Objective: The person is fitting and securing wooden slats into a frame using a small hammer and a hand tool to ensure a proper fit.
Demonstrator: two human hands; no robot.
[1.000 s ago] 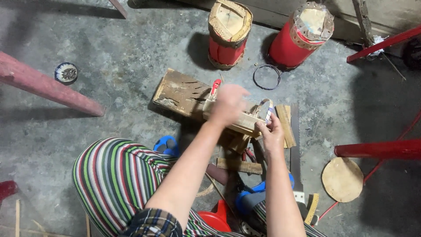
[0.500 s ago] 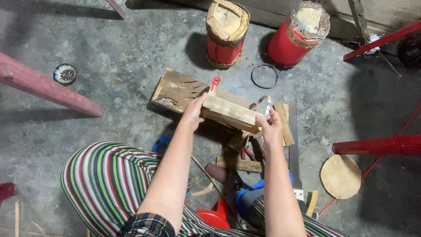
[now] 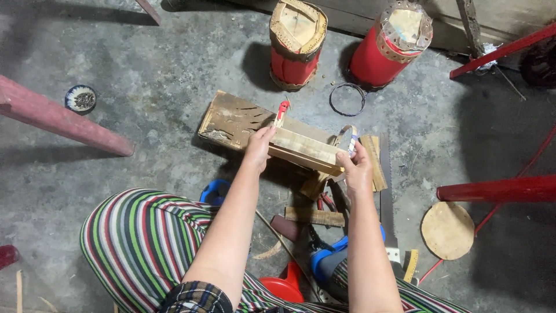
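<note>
A bundle of pale wooden slats lies across a worn wooden block on the concrete floor. My left hand grips the bundle's left end, just below a small red-handled tool that rests on the block. At the bundle's right end my right hand holds it, fingers next to a roll of tape. More wood offcuts sit under and beside the bundle.
Two red drum-shaped cylinders stand at the back, a wire ring before them. A hand saw and a round wooden disc lie to the right. Red bars cross both sides. A small bowl sits left.
My left hand dropped from over the bundle's middle to grip its left end. The slats now show fully between both hands.
</note>
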